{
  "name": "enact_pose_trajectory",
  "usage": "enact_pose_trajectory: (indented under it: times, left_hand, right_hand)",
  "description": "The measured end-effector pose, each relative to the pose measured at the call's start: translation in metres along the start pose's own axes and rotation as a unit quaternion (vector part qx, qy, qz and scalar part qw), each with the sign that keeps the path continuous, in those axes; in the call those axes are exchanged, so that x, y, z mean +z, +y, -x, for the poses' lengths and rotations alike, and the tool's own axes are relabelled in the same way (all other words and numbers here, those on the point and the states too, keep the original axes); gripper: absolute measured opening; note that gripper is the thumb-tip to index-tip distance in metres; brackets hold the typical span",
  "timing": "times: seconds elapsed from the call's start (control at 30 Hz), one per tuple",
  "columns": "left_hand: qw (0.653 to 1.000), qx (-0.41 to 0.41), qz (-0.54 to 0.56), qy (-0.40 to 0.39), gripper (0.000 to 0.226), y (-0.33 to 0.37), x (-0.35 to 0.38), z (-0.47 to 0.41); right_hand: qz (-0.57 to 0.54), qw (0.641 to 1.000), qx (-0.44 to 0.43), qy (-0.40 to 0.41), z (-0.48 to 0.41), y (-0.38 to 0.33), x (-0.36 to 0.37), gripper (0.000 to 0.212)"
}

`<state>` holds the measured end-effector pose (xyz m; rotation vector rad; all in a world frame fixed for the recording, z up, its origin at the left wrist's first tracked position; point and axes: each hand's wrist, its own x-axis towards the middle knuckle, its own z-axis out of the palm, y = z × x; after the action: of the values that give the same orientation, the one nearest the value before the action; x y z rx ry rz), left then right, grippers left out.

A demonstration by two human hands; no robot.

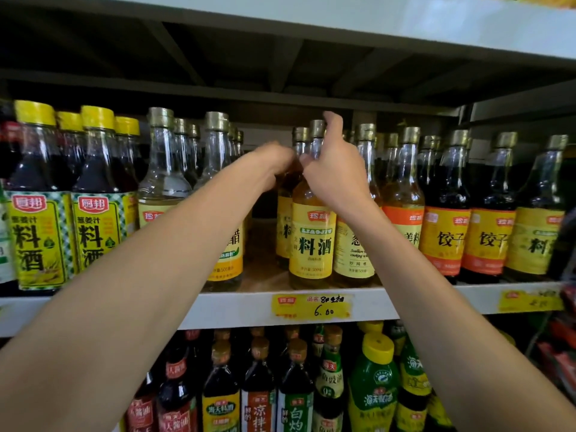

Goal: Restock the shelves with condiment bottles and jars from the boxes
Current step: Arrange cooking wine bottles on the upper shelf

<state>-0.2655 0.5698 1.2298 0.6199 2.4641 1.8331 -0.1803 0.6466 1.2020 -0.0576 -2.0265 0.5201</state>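
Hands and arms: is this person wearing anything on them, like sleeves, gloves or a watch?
Nothing visible. The left forearm and right forearm are bare to the frame edge, no sleeves. The left hand and right hand have no gloves; no watch, bracelet or ring shows.

A lane of bare shelf board [261, 275] runs back at nine o'clock of the amber cooking-wine bottle [311, 244], walled on its far side by a white-vinegar bottle [232, 260]. At three o'clock gold-capped bottles [405, 194] stand packed shoulder to shoulder; at twelve, dark headroom opens beneath the upper shelf [311, 21].
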Motion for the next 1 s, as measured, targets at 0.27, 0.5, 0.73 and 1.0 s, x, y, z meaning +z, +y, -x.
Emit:
enact_pose_trajectory:
  times: [0.27, 0.5, 0.73, 1.0]
  left_hand:
    - [0.995, -0.026, 0.095, -0.03, 0.016, -0.003, 0.001, -0.005]
    - [0.988, -0.033, 0.149, -0.034, 0.014, -0.009, 0.005, 0.001]
    - [0.985, -0.033, 0.166, -0.014, 0.011, -0.007, 0.01, 0.002]
    - [0.975, -0.033, 0.222, -0.001, 0.034, -0.014, 0.01, 0.009]
  right_hand:
    - [-0.007, 1.0, 0.023, -0.005, -0.003, -0.002, 0.001, 0.069]
    - [-0.048, 0.998, 0.038, 0.009, 0.0, -0.007, 0.002, 0.068]
    - [-0.07, 0.996, 0.052, 0.025, 0.0, -0.011, 0.007, 0.063]
    - [-0.082, 0.996, 0.042, -0.007, -0.002, -0.007, 0.005, 0.068]
